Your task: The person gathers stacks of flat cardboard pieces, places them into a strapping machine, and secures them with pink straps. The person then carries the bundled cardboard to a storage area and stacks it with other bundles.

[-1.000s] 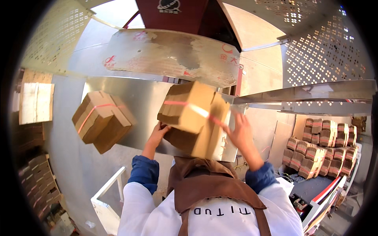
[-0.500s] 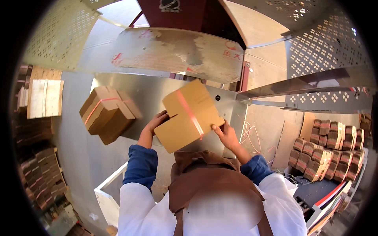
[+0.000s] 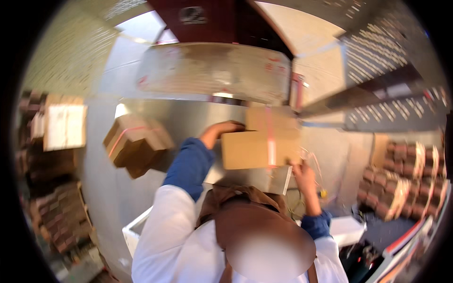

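Observation:
A stack of flat brown cardboard [image 3: 250, 148] with notched sides lies over the right part of a shiny metal table [image 3: 188, 115]. A pink strap [image 3: 270, 137] runs across it. My left hand [image 3: 224, 129] grips the stack at its left notch, fingertips partly hidden by the board. At the near right corner, my right hand [image 3: 303, 173] has its fingers closed on the edge, somewhat blurred. A second strapped cardboard bundle [image 3: 134, 144] sits at the table's left end, its near part overhanging the edge.
Beyond the table stands a dark red machine with a worn metal panel [image 3: 212, 70]. Strapped cardboard bundles [image 3: 401, 184] are piled at the right, with more stacks [image 3: 59, 212] at the left. Loose pink strap [image 3: 314, 165] hangs near my right hand. Perforated metal panels [image 3: 377, 56] flank the machine.
The cardboard stack has moved to the right and turned so its strap runs nearly straight away from me. Both hands have gone right with it; my right hand is also lower.

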Demonstrator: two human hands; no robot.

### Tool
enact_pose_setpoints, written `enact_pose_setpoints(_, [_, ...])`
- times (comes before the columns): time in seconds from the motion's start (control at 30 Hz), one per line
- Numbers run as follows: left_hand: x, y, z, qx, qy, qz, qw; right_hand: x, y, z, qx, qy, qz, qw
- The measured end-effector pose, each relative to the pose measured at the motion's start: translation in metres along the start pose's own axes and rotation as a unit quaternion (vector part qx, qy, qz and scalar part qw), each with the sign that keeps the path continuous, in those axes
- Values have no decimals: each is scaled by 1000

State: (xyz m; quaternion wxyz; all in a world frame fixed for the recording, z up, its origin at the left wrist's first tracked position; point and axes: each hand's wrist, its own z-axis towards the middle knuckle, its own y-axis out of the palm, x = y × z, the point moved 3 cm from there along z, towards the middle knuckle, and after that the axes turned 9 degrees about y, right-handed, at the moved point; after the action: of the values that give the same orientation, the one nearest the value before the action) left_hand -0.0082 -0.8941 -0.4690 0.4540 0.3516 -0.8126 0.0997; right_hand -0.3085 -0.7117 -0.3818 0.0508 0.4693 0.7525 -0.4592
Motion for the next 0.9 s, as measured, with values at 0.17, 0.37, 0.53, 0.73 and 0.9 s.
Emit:
enact_pose_setpoints(0.17, [-7, -20, -32, 171, 115, 87, 974, -34, -48, -12, 141, -93, -17, 985])
enact_pose_setpoints(0.37, [-4, -69, -279, 573, 313, 229, 722, -208, 12, -66, 5, -249, 160, 955])
enact_pose_setpoints(0.53, [-160, -186, -478, 835, 187, 33, 516, -346, 248, -58, -291, -210, 142, 922])
enact_pose_setpoints(0.73, [-242, -242, -455, 691, 33, -420, 587, -399, 481, 25, -324, -88, 73, 939])
enact_pose_setpoints(0.9, [-237, -231, -400, 451, 333, -517, 647, -414, 483, 0, -455, 19, 211, 865])
